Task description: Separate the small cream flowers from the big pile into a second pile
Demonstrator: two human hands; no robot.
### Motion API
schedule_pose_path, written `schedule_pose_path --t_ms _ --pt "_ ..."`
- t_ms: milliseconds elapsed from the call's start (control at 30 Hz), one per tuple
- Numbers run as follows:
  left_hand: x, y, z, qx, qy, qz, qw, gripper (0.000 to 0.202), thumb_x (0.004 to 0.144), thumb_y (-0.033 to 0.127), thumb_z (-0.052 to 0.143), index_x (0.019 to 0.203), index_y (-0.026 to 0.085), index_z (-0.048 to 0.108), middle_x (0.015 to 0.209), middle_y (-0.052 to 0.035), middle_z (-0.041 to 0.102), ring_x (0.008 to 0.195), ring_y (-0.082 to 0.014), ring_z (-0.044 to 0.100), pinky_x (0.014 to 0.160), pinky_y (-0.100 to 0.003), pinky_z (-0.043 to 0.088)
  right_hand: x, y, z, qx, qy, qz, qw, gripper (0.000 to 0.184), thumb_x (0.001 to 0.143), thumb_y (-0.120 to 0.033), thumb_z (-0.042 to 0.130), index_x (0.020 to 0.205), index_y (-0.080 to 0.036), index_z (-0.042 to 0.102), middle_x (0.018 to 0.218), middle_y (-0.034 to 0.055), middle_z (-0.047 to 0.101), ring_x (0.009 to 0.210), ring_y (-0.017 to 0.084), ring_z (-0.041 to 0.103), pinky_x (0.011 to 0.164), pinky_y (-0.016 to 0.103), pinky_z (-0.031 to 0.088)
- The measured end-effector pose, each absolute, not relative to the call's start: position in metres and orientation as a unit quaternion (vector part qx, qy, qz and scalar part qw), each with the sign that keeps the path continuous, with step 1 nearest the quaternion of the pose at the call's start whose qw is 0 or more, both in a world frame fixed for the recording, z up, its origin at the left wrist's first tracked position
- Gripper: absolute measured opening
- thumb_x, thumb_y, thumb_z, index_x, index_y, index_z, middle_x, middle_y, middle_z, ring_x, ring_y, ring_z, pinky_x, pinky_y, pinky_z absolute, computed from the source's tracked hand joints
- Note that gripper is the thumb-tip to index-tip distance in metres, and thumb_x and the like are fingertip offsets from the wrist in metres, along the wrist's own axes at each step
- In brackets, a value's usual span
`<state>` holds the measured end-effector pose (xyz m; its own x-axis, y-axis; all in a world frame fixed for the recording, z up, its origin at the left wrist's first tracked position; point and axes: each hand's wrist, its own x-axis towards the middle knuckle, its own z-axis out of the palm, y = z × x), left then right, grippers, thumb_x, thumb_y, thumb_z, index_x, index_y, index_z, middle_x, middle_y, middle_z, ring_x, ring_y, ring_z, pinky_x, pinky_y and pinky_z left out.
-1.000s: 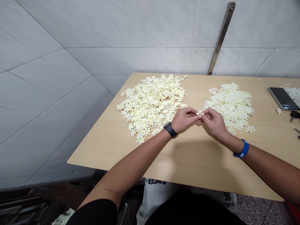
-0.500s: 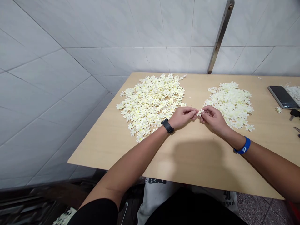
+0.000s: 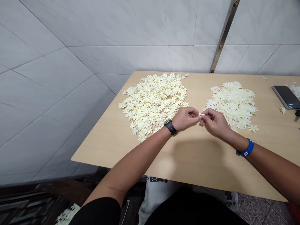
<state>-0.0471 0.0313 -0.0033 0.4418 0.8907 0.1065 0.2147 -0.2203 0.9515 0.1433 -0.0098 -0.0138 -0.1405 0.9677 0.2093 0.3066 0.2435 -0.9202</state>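
Between my fingertips is a small white artificial flower, mostly covered by the fingers. My left hand, with a black watch on its wrist, pinches it from the left. My right hand, wearing a blue wristband, pinches it from the right. Both hands hover just above the table, fingertips almost touching. Left of them spreads a large pile of cream-white flowers with yellow centres. A smaller pile of white flowers lies behind and beside my right hand.
A phone lies at the far right, with a single loose flower and a dark key near it. More white pieces show at the right edge. A tiled wall with a metal bracket stands behind the table.
The flower has turned between my fingertips and shows less of its petals now. The whole view has shifted slightly, so the piles and phone appear a little further right.
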Motion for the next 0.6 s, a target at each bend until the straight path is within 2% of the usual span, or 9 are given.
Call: schedule_pose_path --t_ms 167,267,467,533,600 --pt "-0.047 0.034 -0.003 0.710 0.403 0.364 0.447 0.016 0.077 0.026 0.072 0.079 0.011 0.077 0.077 -0.0059 0.077 0.072 -0.0126 0.068 0.068 -0.021 0.051 0.142 -0.009 -0.011 -0.481 -0.641 0.396 0.448 0.020 0.094 -0.039 0.071 0.087 -0.021 0.068 0.067 0.0031 0.073 0.062 0.018 0.070 0.064 0.031 0.057" --pt "-0.049 0.038 -0.003 0.699 0.391 0.356 0.481 0.017 0.079 0.024 0.069 0.084 0.010 0.078 0.080 -0.0069 0.078 0.076 -0.0136 0.070 0.071 -0.023 0.053 0.141 -0.006 -0.011 -0.485 -0.615 0.418 0.460 0.025 0.091 -0.045 0.075 0.087 -0.021 0.067 0.066 0.0026 0.073 0.061 0.017 0.070 0.063 0.031 0.057" --pt "-0.047 0.042 -0.013 0.657 0.348 0.356 0.566 0.031 0.078 0.032 0.078 0.100 0.009 0.075 0.087 -0.0077 0.077 0.077 -0.0137 0.069 0.071 -0.024 0.055 0.141 0.001 -0.010 -0.480 -0.498 0.535 0.485 0.049 0.071 -0.058 0.090 0.089 -0.022 0.062 0.064 -0.0004 0.071 0.060 0.018 0.072 0.066 0.033 0.061" --pt "-0.046 0.041 -0.015 0.669 0.356 0.360 0.545 0.032 0.081 0.033 0.077 0.102 0.010 0.074 0.087 -0.0068 0.076 0.074 -0.0125 0.068 0.068 -0.022 0.054 0.140 0.002 -0.009 -0.478 -0.478 0.562 0.477 0.053 0.066 -0.058 0.093 0.090 -0.023 0.061 0.065 -0.0013 0.071 0.061 0.018 0.073 0.068 0.033 0.062" --pt "-0.046 0.040 -0.015 0.711 0.368 0.362 0.478 0.025 0.085 0.030 0.070 0.101 0.011 0.074 0.088 -0.0065 0.075 0.075 -0.0122 0.066 0.068 -0.022 0.052 0.139 0.002 -0.009 -0.476 -0.479 0.571 0.467 0.054 0.064 -0.057 0.095 0.090 -0.023 0.061 0.067 -0.0011 0.072 0.066 0.018 0.074 0.071 0.033 0.062"
